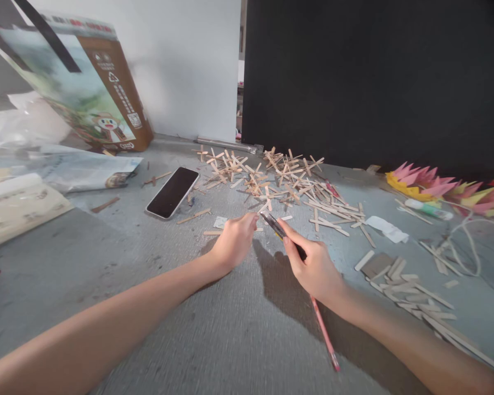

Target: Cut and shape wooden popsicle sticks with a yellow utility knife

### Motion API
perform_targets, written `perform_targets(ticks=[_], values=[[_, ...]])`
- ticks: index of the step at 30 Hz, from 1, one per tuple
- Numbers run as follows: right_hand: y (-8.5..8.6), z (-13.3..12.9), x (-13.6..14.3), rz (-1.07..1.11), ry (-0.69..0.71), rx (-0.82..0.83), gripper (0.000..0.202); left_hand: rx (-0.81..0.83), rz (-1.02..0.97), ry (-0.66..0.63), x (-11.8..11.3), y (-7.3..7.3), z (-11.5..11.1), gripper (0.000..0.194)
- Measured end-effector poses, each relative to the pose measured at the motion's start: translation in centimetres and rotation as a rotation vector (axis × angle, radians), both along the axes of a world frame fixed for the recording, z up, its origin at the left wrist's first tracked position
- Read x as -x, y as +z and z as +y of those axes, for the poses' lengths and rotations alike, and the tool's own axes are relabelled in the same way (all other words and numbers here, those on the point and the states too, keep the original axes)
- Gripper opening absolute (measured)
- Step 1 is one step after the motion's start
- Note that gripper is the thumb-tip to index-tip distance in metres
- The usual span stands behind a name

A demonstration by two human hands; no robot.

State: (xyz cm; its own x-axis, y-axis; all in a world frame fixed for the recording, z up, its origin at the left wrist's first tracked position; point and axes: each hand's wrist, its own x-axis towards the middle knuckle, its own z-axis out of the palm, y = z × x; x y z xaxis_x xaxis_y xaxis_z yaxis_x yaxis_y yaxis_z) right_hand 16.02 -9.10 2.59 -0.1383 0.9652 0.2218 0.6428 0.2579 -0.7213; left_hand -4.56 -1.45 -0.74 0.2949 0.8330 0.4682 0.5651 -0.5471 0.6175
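My left hand [235, 241] rests on the grey table with its fingers closed in a pinch. A thin pale wooden stick [264, 208] sticks out by its fingertips. In my right hand [315, 266] is a dark utility knife [275, 224] with a bit of yellow on its side, its tip pointing at the stick near my left fingers. A pink pencil [325, 334] with an eraser end lies on the table, partly under my right hand. Just beyond my hands are many craft sticks [288, 175], a lot of them joined into crosses.
A black smartphone [173, 193] lies left of my hands. At the back left stands a printed bag [94, 88] beside plastic wrapping [33, 123]. Cut stick pieces [411, 296], a glue stick [428, 209] and pink and yellow paper crowns [420, 186] lie on the right.
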Motion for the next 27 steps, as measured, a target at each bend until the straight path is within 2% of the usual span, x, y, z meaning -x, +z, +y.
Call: perform_targets(ticks=[16,24,27], values=[[0.54,-0.34,0.91,0.144,-0.056,0.138,0.057,-0.007,0.044,0.019,0.04,-0.17,-0.06,0.025],[0.71,-0.28,0.76,0.073,-0.04,0.16,0.056,0.071,-0.023,0.036,-0.24,0.44,-0.13,0.03],[1.0,-0.26,0.82,0.049,-0.036,0.163,0.055,0.046,0.008,0.031,-0.15,0.26,-0.08,0.028]])
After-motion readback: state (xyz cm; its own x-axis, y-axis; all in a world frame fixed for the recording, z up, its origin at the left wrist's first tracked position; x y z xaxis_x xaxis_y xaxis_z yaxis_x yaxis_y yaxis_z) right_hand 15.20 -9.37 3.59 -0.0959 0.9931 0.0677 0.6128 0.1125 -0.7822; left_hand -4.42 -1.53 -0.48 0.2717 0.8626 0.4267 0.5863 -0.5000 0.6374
